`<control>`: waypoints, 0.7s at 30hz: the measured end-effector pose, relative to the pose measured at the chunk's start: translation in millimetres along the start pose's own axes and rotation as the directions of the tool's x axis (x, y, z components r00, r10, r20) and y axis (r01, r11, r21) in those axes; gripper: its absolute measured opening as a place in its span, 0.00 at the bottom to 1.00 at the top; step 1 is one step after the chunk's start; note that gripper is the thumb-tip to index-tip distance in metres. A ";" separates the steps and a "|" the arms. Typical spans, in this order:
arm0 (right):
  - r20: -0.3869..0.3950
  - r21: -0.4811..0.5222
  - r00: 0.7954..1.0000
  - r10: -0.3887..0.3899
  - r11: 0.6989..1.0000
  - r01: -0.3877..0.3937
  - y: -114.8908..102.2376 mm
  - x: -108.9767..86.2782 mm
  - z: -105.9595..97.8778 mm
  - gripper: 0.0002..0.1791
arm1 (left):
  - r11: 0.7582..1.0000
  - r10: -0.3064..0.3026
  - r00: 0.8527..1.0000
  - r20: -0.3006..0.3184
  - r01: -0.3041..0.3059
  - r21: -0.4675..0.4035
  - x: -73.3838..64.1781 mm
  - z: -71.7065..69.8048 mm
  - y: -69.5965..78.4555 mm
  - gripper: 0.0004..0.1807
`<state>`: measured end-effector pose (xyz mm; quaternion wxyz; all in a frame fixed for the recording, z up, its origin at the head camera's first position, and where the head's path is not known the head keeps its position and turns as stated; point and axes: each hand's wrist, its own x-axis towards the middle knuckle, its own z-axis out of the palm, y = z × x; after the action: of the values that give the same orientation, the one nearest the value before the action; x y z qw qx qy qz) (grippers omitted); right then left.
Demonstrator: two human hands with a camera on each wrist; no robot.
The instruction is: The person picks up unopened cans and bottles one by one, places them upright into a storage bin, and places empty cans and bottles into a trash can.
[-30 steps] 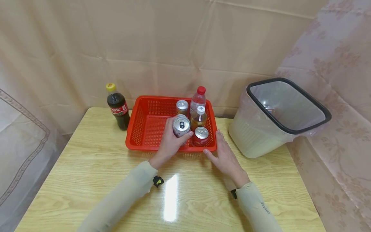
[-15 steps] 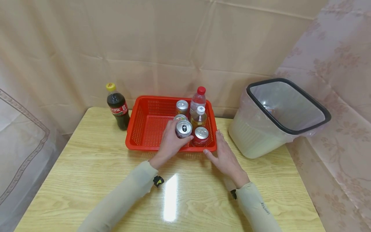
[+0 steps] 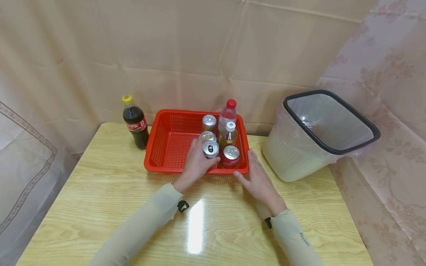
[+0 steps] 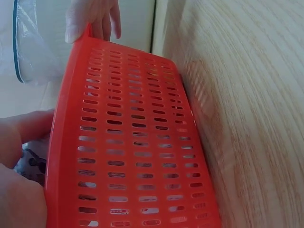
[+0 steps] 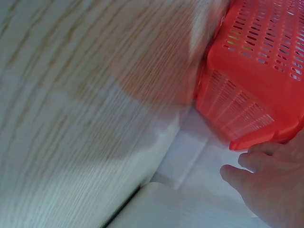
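My left hand point(image 3: 193, 160) grips a drink can point(image 3: 210, 147) with a silver top, low inside the red plastic basket point(image 3: 163, 169) near its front side. In the left wrist view only a sliver of that can shows behind the basket wall. Just behind it stands a second silver-topped can point(image 3: 208, 135), and to its right a red can point(image 3: 231, 155). My right hand point(image 3: 257, 181) rests at the basket's front right corner, thumb by the front rim and straight fingers along the right side.
Also in the basket are another can point(image 3: 209, 121), a red-capped clear bottle point(image 3: 227, 117) and a white-capped amber bottle point(image 3: 228, 137). A cola bottle point(image 3: 135, 125) stands left of the basket. To the right, a lined waste bin point(image 3: 286, 155) leans on the wooden table point(image 3: 133, 207).
The can in my left hand has gone slightly right and down into the basket, uncovering more of the can behind. My right hand has stayed at the corner.
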<state>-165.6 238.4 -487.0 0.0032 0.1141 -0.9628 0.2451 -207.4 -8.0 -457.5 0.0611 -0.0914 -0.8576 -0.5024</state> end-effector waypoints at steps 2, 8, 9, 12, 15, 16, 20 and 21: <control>-0.001 0.002 1.000 -0.002 1.000 0.002 -0.7 -0.1 -0.2 0.57 | 1.000 0.000 1.000 0.003 0.000 0.025 -0.1 -0.4 0.7 0.42; 0.000 0.007 1.000 -0.001 1.000 0.001 -1.9 -0.4 -0.5 0.57 | 0.998 -0.005 1.000 0.021 0.004 0.069 0.6 -0.8 2.2 0.42; 0.001 0.007 1.000 0.000 1.000 0.000 -1.9 -0.5 -0.5 0.57 | 0.997 -0.008 1.000 0.025 0.006 0.073 0.7 -1.0 2.7 0.43; 0.002 0.006 1.000 0.000 1.000 0.000 -2.3 -0.6 -0.8 0.57 | 0.996 -0.021 0.999 0.037 0.018 0.087 1.2 -1.9 4.0 0.45; 0.006 0.005 1.000 0.003 1.000 -0.003 -2.6 -0.8 -1.2 0.57 | 0.994 -0.042 0.998 0.045 0.037 0.103 1.7 -2.9 5.2 0.48; 0.007 0.005 1.000 0.006 1.000 -0.006 -2.7 -0.9 -1.4 0.57 | 0.993 -0.048 0.998 0.048 0.043 0.106 1.9 -3.2 5.6 0.49; 0.015 0.002 1.000 0.016 1.000 -0.017 -2.9 -1.2 -2.0 0.58 | 0.993 -0.073 0.995 0.067 0.066 0.101 1.4 -5.4 6.9 0.53; 0.016 0.002 1.000 0.018 1.000 -0.018 -2.9 -1.2 -2.0 0.58 | 0.993 -0.074 0.995 0.068 0.067 0.096 1.0 -6.3 6.9 0.54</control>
<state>-163.8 237.1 -483.9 -0.0071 0.1073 -0.9635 0.2450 -206.8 -10.1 -448.4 0.0167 -0.0762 -0.8846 -0.4597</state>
